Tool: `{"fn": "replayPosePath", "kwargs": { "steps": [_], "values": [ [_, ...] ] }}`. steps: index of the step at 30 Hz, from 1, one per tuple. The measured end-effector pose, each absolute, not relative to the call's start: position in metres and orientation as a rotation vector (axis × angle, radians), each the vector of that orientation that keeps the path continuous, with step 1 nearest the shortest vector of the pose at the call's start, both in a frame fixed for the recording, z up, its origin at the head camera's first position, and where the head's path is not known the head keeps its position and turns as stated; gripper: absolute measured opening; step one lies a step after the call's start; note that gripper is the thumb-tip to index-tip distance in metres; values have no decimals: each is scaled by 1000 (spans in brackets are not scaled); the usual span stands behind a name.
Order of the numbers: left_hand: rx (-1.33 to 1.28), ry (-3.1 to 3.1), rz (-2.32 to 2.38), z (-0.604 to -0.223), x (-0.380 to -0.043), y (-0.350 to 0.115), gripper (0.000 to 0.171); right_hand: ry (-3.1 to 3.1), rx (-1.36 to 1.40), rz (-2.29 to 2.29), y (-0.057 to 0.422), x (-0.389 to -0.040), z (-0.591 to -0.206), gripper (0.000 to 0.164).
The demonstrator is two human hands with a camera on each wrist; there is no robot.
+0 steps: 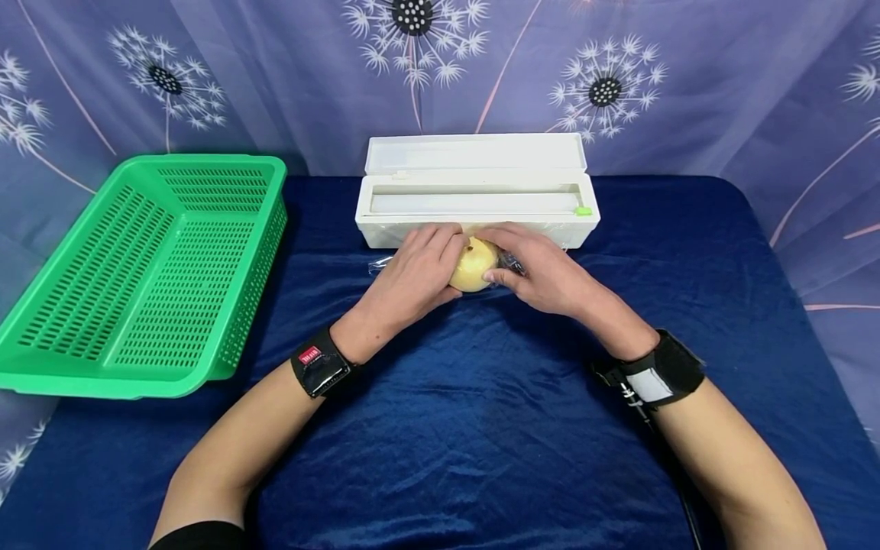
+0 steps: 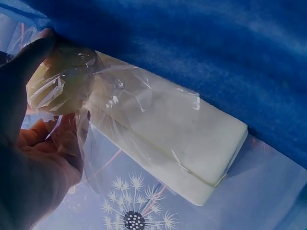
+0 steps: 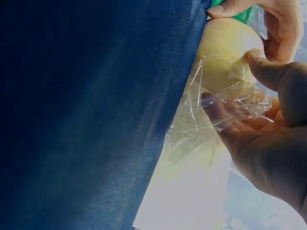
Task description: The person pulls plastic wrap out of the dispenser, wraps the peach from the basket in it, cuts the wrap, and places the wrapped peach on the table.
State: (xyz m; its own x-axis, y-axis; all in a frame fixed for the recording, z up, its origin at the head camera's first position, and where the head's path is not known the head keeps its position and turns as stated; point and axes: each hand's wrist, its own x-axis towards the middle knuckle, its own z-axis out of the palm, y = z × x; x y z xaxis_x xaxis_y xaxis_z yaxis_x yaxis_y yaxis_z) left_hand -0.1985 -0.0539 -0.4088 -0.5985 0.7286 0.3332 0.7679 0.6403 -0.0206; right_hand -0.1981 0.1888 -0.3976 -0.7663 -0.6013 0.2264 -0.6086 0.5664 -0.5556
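Note:
Between my two hands is a round yellow fruit (image 1: 473, 267), seemingly a pear, with a dark spot on top. My left hand (image 1: 421, 269) grips its left side, thumb low and fingers over the far side. From the right, my right hand (image 1: 543, 269) holds it with the thumb on its skin and the fingers curved behind. Clear cling film (image 3: 240, 103) lies crumpled around the fruit's side and under the right fingers. In the left wrist view the film (image 2: 117, 91) stretches over the fruit towards the white cling film box (image 2: 172, 129).
Behind the hands stands the white box (image 1: 374, 233) with its lid (image 1: 474, 155) raised, a film roll (image 1: 474, 203) inside and a green slider (image 1: 583, 211) at right. A green basket (image 1: 237, 321) sits at left on the blue cloth (image 1: 440, 428). A patterned curtain (image 1: 275, 76) hangs behind.

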Motion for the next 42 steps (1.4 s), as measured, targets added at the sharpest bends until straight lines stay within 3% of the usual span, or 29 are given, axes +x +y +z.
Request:
{"fn": "replayPosePath", "kwargs": {
  "steps": [16, 26, 42],
  "values": [
    [-1183, -2572, -191, -406, -202, -57, 78, -2786, 1061, 913, 187, -196, -398, 60],
    [-1188, -2570, -236, -406, -202, -58, 76, -2853, 911, 1008, 187, -197, -395, 68],
    [-1182, -2557, -181, -409, -203, -59, 77, -2727, 918, 683, 180, -186, -396, 61]
  ]
}}
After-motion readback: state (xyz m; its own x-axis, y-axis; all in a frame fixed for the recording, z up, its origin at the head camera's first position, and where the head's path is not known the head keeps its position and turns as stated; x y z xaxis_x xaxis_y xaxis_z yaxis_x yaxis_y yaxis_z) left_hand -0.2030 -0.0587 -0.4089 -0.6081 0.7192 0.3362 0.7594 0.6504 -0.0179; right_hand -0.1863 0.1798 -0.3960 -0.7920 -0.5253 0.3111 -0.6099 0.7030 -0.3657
